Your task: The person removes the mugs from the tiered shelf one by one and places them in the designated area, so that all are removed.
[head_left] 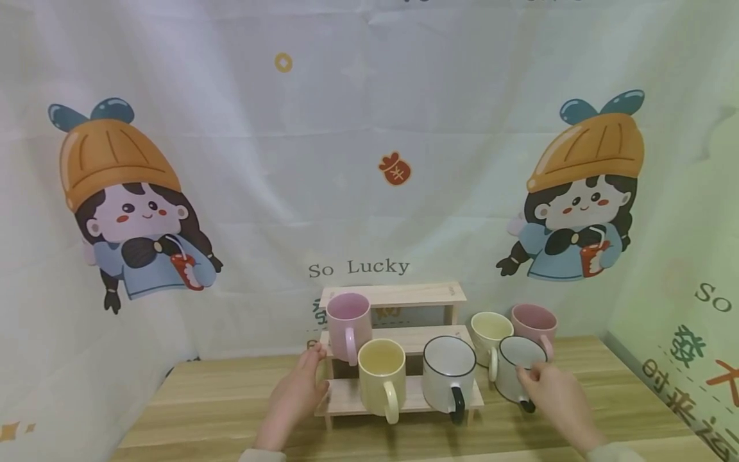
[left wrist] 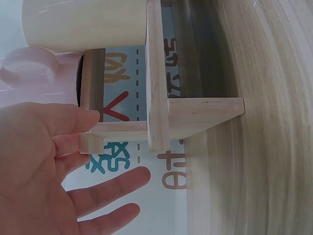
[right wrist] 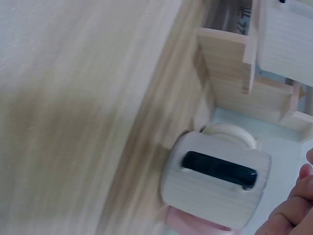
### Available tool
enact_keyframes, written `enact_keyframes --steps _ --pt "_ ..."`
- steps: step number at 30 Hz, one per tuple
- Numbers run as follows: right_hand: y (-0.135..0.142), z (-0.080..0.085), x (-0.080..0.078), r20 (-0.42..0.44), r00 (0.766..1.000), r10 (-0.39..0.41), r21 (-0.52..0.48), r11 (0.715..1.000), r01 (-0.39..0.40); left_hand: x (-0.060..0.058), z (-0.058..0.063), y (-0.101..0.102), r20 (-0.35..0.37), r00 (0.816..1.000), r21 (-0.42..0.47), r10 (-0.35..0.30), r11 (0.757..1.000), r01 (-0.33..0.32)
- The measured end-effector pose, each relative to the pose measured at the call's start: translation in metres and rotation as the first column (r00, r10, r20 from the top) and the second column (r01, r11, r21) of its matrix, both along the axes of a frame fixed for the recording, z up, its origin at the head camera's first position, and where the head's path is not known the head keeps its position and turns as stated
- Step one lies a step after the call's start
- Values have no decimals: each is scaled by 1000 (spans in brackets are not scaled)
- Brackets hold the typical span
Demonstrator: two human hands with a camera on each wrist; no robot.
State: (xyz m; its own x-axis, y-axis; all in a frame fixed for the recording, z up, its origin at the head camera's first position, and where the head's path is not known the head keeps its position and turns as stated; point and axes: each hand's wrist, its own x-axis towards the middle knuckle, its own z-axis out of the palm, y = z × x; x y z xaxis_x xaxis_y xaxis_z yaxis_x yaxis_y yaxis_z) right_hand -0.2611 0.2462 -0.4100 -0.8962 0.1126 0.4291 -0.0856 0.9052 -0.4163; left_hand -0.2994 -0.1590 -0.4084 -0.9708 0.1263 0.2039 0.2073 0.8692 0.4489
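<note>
At the left end of a wooden stepped stand point(head_left: 404, 296), my left hand point(head_left: 297, 388) pinches the middle shelf's corner between thumb and index finger, other fingers spread. A pink mug point(head_left: 348, 340) is on that shelf. The bottom shelf carries a yellow mug point(head_left: 375, 388) and a white mug point(head_left: 444, 388) with black rim and handle. Right of the stand, a second white black-handled mug point(right wrist: 215, 188) stands upright on the table. My right hand point(head_left: 557, 391) hovers just above its rim, fingers loosely bent; a gap shows between them in the right wrist view.
Behind that second white mug stand a small cream cup point(head_left: 491, 327) and a darker pink mug point(head_left: 534, 321). The wood-grain table point(head_left: 225, 391) backs onto a printed cloth point(head_left: 346, 212), which also hangs at the sides. The stand's top shelf is at the back.
</note>
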Motion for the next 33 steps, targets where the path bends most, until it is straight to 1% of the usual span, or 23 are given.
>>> enact_keyframes --steps 3,6,9,11,14,17,22,25,28,33 --pt "-3 7 0 22 1000 0 -17 1000 0 -1 0 -1 7 1000 -1 -1 1000 1" --pt "-5 15 0 80 997 3 -43 999 1 -1 0 -1 14 1000 1 0 1000 0" --pt "-9 22 0 139 990 24 -76 997 -14 -2 0 -1 17 1000 4 2 1000 -2" --pt "-12 26 0 150 988 36 -89 996 -23 -2 1 0 15 1000 4 4 1000 -4" --pt "-18 31 1 145 988 51 -103 994 -36 -1 1 0 16 1000 4 3 1000 -3" --pt "-25 36 2 103 992 67 -97 994 -57 -1 1 0 14 1000 7 -1 1000 1" --pt "-37 45 2 29 992 127 -102 987 -123 0 0 -1 23 1000 22 0 1000 -1" --pt "-43 49 1 -8 991 134 -110 985 -134 0 1 -1 26 1000 24 3 1000 -4" --pt "-48 54 1 -2 993 117 -115 987 -116 0 0 0 24 1000 27 2 1000 -2" --pt "-55 60 2 60 993 103 -104 990 -96 0 1 0 18 1000 27 0 1000 0"
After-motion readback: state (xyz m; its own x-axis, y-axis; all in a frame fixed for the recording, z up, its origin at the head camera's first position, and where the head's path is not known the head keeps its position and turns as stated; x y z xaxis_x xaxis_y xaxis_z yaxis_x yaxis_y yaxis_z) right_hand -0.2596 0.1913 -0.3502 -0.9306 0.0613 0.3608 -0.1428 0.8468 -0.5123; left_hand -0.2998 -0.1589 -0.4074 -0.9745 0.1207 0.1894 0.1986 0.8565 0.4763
